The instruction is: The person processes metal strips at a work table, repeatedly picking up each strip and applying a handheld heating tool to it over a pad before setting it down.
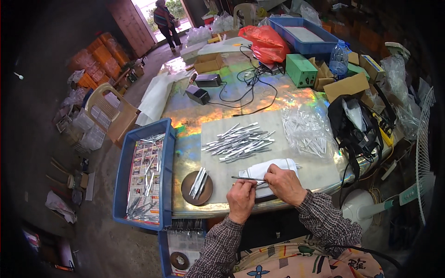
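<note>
Close to the table's near edge, my left hand and my right hand are closed on a thin, dark metal strip. It lies level between them, its free end sticking out to the left; its exact kind is too small to tell. Beneath and behind my right hand lies a folded white cloth. Farther off, a heap of slim silver strips covers part of a pale sheet. Left of my left hand, a round brown dish holds several silver strips.
A blue tray lined with newspaper holds more strips on the left. Right of the heap lies a clear bag of white sticks. Black cables, a green box, a water bottle and a black backpack are farther out. One person stands near the doorway.
</note>
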`<control>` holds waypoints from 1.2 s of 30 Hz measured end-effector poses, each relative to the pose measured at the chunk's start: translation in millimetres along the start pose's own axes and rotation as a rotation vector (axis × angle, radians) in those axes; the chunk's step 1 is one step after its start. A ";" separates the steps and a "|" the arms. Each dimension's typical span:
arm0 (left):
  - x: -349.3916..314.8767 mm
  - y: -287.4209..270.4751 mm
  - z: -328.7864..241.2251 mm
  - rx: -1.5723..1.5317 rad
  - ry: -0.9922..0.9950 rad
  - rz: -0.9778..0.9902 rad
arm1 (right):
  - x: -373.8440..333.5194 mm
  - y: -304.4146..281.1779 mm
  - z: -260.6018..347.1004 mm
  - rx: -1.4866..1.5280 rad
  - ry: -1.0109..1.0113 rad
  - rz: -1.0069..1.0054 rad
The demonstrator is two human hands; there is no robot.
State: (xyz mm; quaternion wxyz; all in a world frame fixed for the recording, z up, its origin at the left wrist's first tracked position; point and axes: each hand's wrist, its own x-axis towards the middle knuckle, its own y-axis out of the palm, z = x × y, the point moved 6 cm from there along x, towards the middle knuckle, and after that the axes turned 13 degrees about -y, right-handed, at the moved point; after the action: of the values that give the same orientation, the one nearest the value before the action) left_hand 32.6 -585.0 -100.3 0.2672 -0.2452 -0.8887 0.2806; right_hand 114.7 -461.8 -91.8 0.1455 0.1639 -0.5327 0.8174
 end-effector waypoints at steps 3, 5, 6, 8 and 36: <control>3.6 0.0 -0.8 -0.020 0.013 -0.008 | 4.5 -1.3 -1.9 -0.006 0.018 0.013; 2.1 -0.6 -2.0 -0.019 0.009 0.004 | 2.4 -3.2 -1.3 -0.016 0.036 0.023; 2.5 -0.5 -1.3 -0.015 0.004 0.010 | 2.2 -1.5 -2.4 -0.018 0.033 0.027; -0.7 -0.8 -3.1 -0.019 0.014 -0.001 | 0.2 -2.1 -0.4 -0.023 0.025 0.029; -3.7 3.7 -1.6 -0.048 0.044 -0.009 | -0.8 -33.8 -1.0 0.215 0.069 -0.264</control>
State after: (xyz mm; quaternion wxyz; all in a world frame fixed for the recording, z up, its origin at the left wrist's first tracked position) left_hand 37.4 -583.9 -102.8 0.2819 -0.2536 -0.8901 0.2528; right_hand 129.3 -447.7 -64.7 0.2515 0.2188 -0.4107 0.8486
